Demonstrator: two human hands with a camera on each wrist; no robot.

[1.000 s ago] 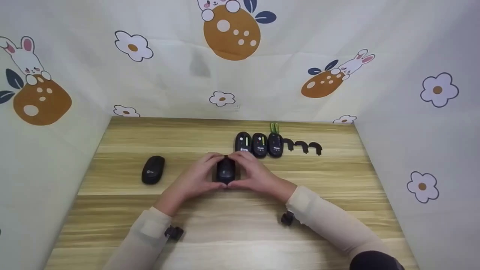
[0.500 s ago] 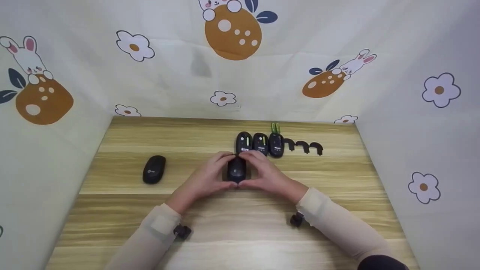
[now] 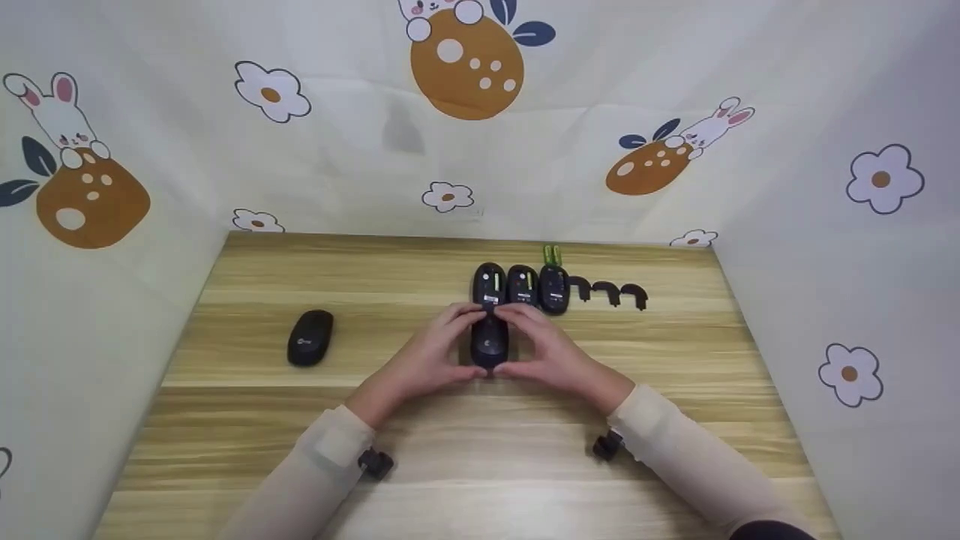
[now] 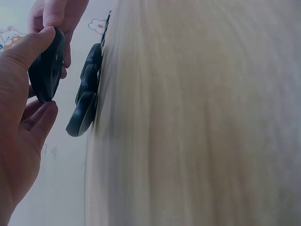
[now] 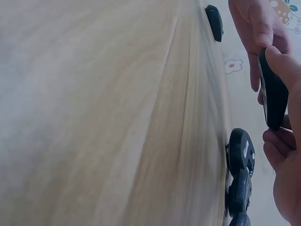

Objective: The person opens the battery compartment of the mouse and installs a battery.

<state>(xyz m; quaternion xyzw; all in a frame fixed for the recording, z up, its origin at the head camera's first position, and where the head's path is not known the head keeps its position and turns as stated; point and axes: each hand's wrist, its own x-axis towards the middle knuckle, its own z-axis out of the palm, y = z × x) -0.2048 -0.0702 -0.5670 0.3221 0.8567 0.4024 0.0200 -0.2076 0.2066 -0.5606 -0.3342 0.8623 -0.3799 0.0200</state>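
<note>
Both hands hold a black computer mouse (image 3: pixel 490 341) between them, its top side up in the head view. My left hand (image 3: pixel 431 360) grips it from the left, thumb at the near end and fingertips at the far end. From the other side my right hand (image 3: pixel 559 356) grips it the same way, the two thumbs almost meeting. Both wrist views show the held mouse (image 4: pixel 47 68) raised off the tabletop. Just beyond it lie three mice in a row, undersides up: the left mouse (image 3: pixel 489 281), the middle mouse (image 3: pixel 523 281) and the right mouse (image 3: pixel 554 289). Yellow-green batteries show in the left and middle ones.
Two green batteries (image 3: pixel 553 255) lie behind the row. To its right are three curved black covers (image 3: pixel 606 292). Another black mouse (image 3: pixel 310 337) lies top side up at the left of the wooden table (image 3: pixel 225 420). Patterned cloth walls (image 3: pixel 337 172) enclose the back and sides.
Both hands have carried the mouse to the right, from left of the row to just in front of its left mouse. The other things on the table stay put.
</note>
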